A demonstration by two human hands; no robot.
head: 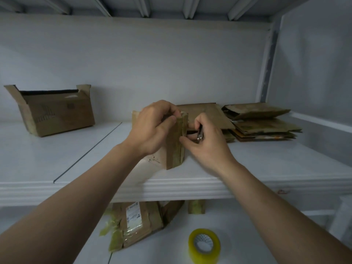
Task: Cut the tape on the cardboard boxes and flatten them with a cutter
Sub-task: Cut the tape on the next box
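Head view. Grips the top of the small cardboard box with the left hand, fingers curled over the upper edge. Props it on end near the front edge of the white shelf, about the middle. Pinches a little dark cutter in the right hand, just beside the box's right side, thumb touching the box. Cannot tell if the blade touches the card. Looks light and thin, so easy to tip over; best to hold firm at the top while cutting. Probably stiff along the folds, but bends if squeezed hard. Shiny greenish tape down the front, likely smooth and slippery; dull, rough brown card under it. At the back left of the shelf: an open brown box, flaps up. At the back right corner: a pile of flat boxes, edges bent and wavy. Down on the lower shelf: taped parcels with a white label, and a round yellow roll of tape with a hole in the middle.
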